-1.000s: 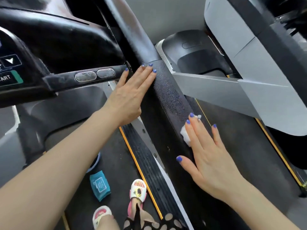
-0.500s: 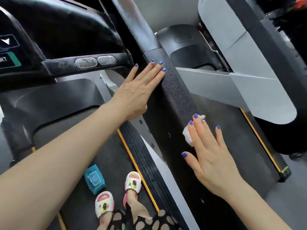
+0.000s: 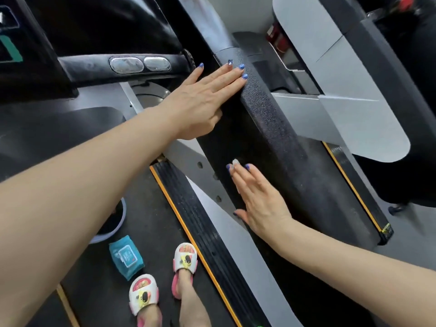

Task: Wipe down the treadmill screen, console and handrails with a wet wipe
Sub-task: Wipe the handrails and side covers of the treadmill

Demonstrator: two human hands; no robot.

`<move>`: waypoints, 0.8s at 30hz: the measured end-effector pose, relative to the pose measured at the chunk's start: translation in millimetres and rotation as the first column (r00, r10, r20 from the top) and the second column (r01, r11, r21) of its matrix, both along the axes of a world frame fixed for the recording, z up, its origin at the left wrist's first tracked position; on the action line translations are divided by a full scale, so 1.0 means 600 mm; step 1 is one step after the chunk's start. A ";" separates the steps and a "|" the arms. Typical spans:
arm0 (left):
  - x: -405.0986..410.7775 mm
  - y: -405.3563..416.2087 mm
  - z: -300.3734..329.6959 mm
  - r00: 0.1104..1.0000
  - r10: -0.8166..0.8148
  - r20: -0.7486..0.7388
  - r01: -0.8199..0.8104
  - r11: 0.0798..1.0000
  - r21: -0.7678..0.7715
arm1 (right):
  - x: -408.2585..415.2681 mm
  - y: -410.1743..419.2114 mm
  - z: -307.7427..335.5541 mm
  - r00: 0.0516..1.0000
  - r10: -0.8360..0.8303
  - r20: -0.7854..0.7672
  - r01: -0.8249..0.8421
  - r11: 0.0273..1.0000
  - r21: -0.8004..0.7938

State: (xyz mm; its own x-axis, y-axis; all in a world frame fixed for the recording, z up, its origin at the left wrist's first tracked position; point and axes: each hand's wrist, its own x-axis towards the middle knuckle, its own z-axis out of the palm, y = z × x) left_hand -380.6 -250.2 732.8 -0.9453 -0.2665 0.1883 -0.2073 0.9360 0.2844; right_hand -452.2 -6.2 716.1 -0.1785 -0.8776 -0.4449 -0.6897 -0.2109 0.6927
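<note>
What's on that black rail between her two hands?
Nothing: the textured black handrail is bare between left hand and right hand, in the head view.

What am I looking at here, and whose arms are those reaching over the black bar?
No robot here: a person wears a camera on the head, looking down at their own arms. They stand on a treadmill belt in slippers. The thick black bar is the treadmill's handrail. The left hand rests flat against it, fingers straight. The right hand presses a white wet wipe against the rail's side; only a corner peeks past the fingers. On the belt lies a teal wipe packet. At the top left is part of the console.
</note>
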 end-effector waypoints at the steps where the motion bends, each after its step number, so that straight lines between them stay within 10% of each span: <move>1: 0.000 -0.001 0.000 1.000 -0.004 -0.002 0.004 1.000 0.010 | 0.001 0.000 -0.005 0.998 0.038 -0.043 -0.036 0.998 0.042; 8: 0.001 -0.008 -0.005 0.999 -0.035 -0.042 0.037 0.998 0.041 | -0.014 -0.072 0.054 0.994 -0.053 -0.094 0.011 0.914 -0.406; 15: 0.000 -0.004 -0.007 0.999 -0.025 -0.034 0.028 0.996 0.083 | 0.001 0.028 -0.028 0.997 0.073 -0.038 -0.073 0.997 0.005; 21: -0.003 0.006 -0.009 1.000 0.000 -0.026 0.002 0.998 0.064 | -0.018 0.017 0.042 0.992 0.076 -0.100 -0.108 0.921 -0.374; 24: -0.003 0.014 -0.007 0.998 0.019 -0.053 -0.016 0.999 0.052 | 0.001 0.068 0.018 1.000 -0.016 -0.019 0.011 0.968 -0.251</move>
